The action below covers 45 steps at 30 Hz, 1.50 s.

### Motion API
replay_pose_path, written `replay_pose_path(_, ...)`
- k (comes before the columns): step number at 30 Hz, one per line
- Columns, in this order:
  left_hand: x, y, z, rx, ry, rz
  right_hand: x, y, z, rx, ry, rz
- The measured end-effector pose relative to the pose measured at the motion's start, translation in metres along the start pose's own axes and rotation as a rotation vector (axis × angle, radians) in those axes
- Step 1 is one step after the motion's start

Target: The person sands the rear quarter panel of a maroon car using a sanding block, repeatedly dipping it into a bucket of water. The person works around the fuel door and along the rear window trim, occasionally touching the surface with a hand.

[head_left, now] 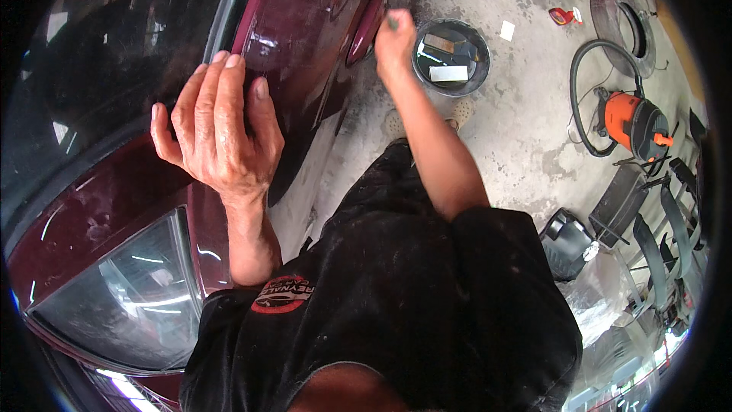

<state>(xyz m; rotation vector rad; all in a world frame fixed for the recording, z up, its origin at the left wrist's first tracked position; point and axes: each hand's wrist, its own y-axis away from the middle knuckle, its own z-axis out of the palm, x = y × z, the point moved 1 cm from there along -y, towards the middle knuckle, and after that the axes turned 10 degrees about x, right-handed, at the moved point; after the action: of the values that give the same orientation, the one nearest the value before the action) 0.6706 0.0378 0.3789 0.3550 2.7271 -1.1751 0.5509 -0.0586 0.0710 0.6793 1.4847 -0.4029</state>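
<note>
My left hand (221, 126) is open, its fingers stretched toward the dark window edge of a maroon car (278, 11). Its palm is hidden, so I cannot tell how firmly it rests there. My right hand (396, 42) is closed beside a long maroon part like a door handle (367, 23) that stands out from the car's side. A small dark green thing (393, 23) shows at the top of that fist; the rest of it is covered. Just right of this hand, a round black tub (462, 92) on the floor holds dark liquid, a white block (448, 73) and a brown block (438, 43).
An orange and black vacuum cleaner (625, 118) with a curved hose stands at the right, near a tyre (610, 11). A red tape roll (560, 15) and a white card (507, 30) lie on the concrete. Black car parts (568, 244) crowd the lower right.
</note>
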Motion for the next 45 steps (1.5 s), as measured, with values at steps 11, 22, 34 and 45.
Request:
replay_pose_path(11, -0.003, -0.001, 0.002, 0.006, -0.030, 0.017, -0.021, -0.020, 0.001, 0.020, -0.318, 0.311)
replay_pose_path(22, -0.003, 0.001, 0.001, 0.018, -0.012, -0.001, -0.032, 0.048, -0.031, 0.004, -0.449, 0.354)
replay_pose_path(34, -0.007, 0.002, 0.003, 0.048, 0.044, -0.018, -0.077, -0.026, -0.015, -0.086, 0.055, -0.161)
replay_pose_path(45, -0.003, -0.002, 0.003, 0.041, 0.033, -0.002, -0.071, -0.064, -0.010, -0.151, 0.109, -0.196)
